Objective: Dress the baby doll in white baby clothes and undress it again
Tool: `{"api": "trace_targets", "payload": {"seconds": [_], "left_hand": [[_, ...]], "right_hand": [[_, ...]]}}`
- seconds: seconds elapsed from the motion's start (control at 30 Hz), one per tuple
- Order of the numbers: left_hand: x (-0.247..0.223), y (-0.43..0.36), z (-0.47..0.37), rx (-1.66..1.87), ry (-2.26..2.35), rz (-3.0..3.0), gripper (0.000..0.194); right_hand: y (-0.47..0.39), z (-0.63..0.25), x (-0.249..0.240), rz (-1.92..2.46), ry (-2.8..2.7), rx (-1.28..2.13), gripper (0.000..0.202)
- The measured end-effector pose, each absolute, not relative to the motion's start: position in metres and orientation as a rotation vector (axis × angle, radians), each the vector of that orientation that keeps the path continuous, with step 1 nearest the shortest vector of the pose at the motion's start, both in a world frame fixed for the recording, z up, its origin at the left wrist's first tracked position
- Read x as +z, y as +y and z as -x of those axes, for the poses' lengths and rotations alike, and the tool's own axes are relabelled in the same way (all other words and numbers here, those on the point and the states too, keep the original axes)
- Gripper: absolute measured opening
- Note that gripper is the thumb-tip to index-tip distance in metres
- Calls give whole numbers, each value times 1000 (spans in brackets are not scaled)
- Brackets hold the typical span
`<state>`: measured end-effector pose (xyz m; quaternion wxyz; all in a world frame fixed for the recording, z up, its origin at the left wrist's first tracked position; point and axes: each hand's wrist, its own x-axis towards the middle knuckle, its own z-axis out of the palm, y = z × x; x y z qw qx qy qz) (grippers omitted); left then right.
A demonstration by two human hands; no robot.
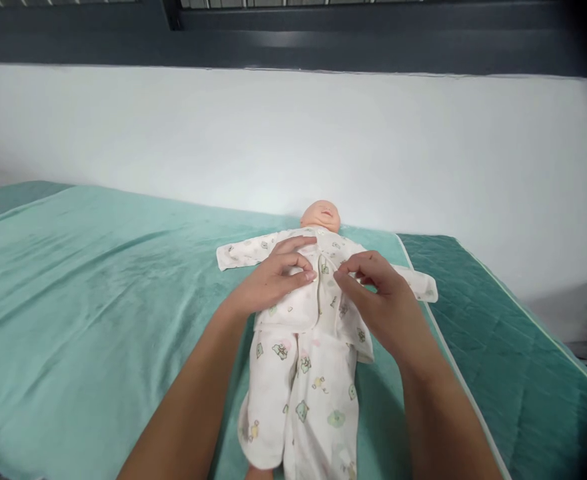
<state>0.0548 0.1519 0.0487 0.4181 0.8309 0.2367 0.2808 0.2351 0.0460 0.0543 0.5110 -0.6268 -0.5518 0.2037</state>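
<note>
Your two bare arms come in lowest and nearest in the head view, one on each side of one doll. It lies on its back on the bed, right in front of you, with its round, smooth head up by the wall.

You have two hands at the front of its one shirt. Your left hand bends its thumb and pointing finger into a ring, tips close together by the shirt's front edge, with other fingers spread over the cloth. Your right hand has its thumb and pointing finger close together just over the other side of the shirt front. I cannot tell if either hand is pinching cloth.

The shirt is thin, soft and white, with little green and yellow pictures. Its two long sleeves stick out flat, one to each side. One pair of trousers matches it, with two wide legs. One bit of bare doll foot peeks out under the left-side leg.

Under the doll is one fuzzy, pale green sheet with soft wrinkles. On your right is one darker green pad with stitched lines. The wall is flat and white, below one long, dark, smooth rail.
</note>
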Motion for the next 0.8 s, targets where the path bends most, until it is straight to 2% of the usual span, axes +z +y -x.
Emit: {"api": "trace_targets", "payload": {"seconds": [0.17, 0.8], "left_hand": [[49, 153, -55, 671, 584, -2102, 19], [46, 155, -56, 668, 600, -2108, 20]], "right_hand": [[48, -227, 51, 1568, -1306, 788, 15], [52, -236, 46, 1462, -1345, 944, 16]]}}
